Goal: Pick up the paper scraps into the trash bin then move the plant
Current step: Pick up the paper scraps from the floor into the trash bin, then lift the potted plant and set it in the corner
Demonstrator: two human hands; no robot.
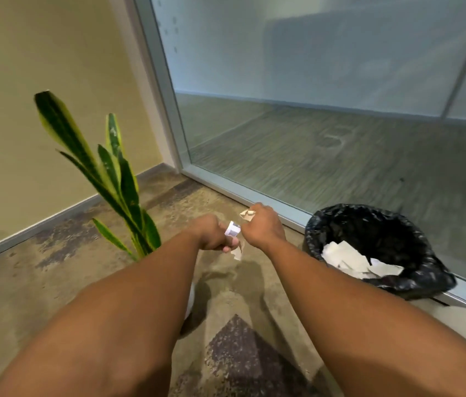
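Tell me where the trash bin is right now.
In the head view the trash bin, lined with a black bag, stands on the floor at the right, against the glass wall, just right of the right hand.

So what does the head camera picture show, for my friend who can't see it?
Two bare arms reach forward over a carpeted floor, the left hand holding a white paper scrap and the right hand holding a tan scrap. To the right, a black-lined trash bin by a glass wall holds white paper pieces. A tall green plant stands on the left.
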